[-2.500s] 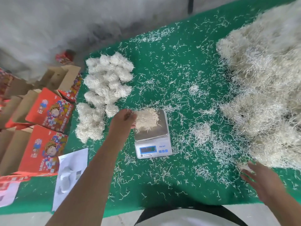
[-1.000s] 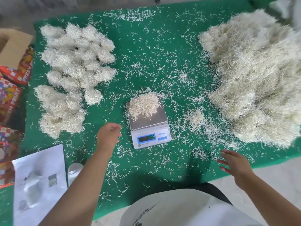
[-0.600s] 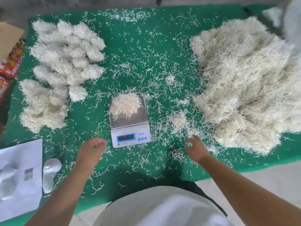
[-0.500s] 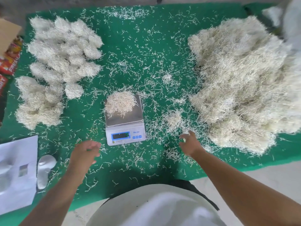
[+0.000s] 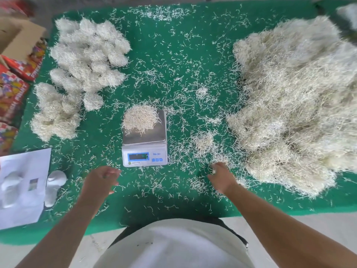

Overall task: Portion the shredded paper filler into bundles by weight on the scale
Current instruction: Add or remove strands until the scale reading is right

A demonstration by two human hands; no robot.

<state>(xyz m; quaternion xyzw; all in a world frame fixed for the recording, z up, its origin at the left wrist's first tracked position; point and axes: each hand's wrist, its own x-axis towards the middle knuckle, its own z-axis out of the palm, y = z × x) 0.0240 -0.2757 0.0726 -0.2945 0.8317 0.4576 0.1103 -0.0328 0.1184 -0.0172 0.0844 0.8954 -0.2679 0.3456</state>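
A small tan bundle of shredded paper [image 5: 140,119] lies on the steel platform of the white digital scale [image 5: 144,151] at the middle of the green mat [image 5: 173,64]. The big heap of loose filler [image 5: 297,105] fills the right side. Several finished bundles [image 5: 83,60] lie grouped at the left. My left hand [image 5: 100,179] hovers just in front of the scale's left corner, fingers loosely curled and holding nothing. My right hand [image 5: 222,176] is down on the mat right of the scale, its fingertips pinching loose shreds [image 5: 213,167].
A small loose clump [image 5: 203,141] lies between the scale and the heap, with stray strands all over the mat. A white sheet [image 5: 23,182] and a white moulded object [image 5: 55,182] lie at the front left. Red printed boxes [image 5: 11,89] and an open carton [image 5: 17,35] stand off the left edge.
My left hand let go of the bundle on the scale and drew back toward me. My right hand moved left from beside the heap to the loose shreds near the scale.
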